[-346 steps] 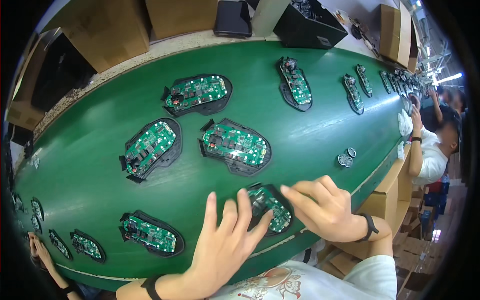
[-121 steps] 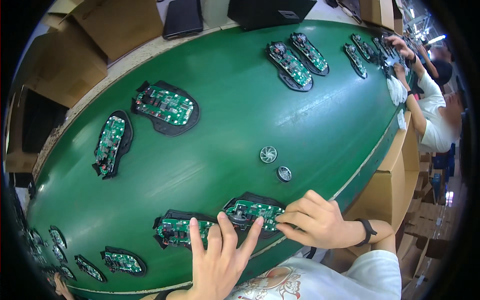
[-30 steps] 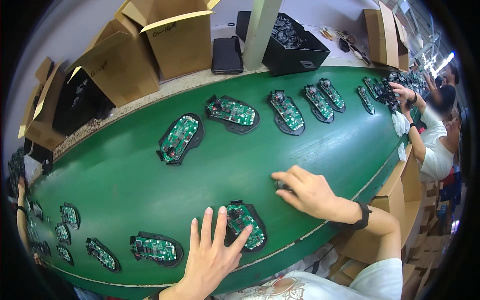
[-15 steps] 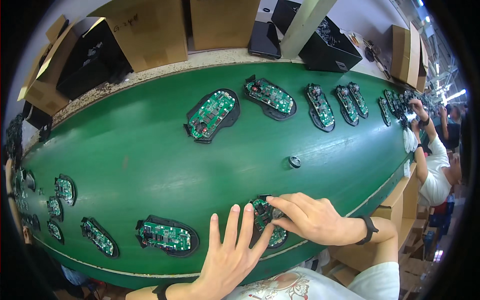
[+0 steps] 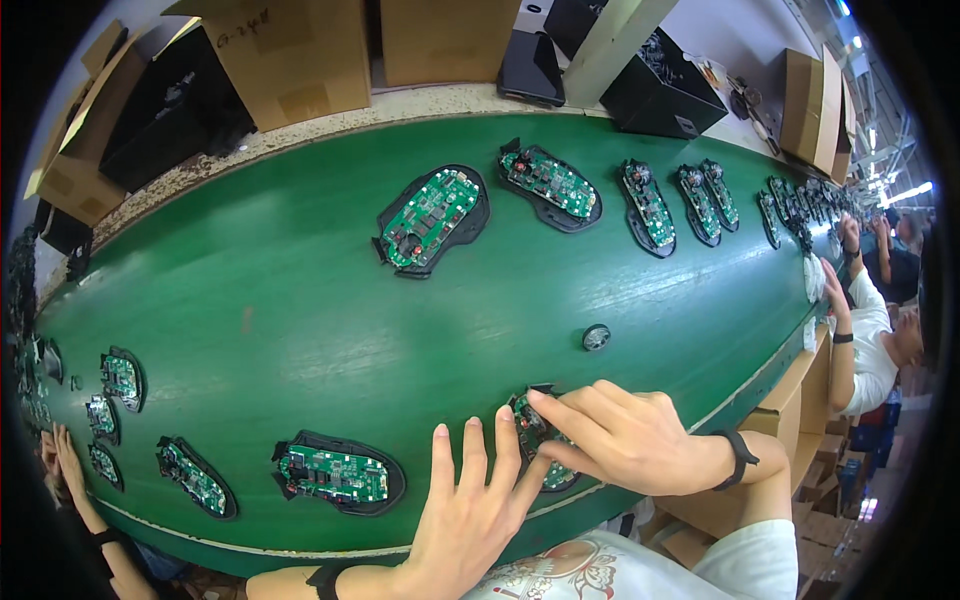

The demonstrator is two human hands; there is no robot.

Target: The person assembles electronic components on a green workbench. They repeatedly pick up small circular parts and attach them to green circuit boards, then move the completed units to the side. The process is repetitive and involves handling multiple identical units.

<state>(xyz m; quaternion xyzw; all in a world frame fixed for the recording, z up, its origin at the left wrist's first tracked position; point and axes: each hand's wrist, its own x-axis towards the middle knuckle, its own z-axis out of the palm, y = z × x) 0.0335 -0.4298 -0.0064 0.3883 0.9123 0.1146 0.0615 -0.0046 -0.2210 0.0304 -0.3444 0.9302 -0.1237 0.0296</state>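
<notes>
Under my hands near the front edge lies a green circuit board in a black plastic housing, partly covered by my fingers. My right hand curls over it from the right, forefinger and thumb closed on a part near its middle that the fingers hide. Spread flat at its left side is my left hand, thumb against the housing and nothing gripped. A similar board in its housing rests to the left of that hand. Beyond the right hand sits a small round dark part on the green work surface.
Across the surface lie more boards in housings, among them a far one and another. Cardboard boxes and a black bin line the far ledge. Co-workers' hands show at left and right.
My left hand has shifted slightly right, while my right stays over the board. The view has moved a little. A co-worker's hand has come further in at the left edge.
</notes>
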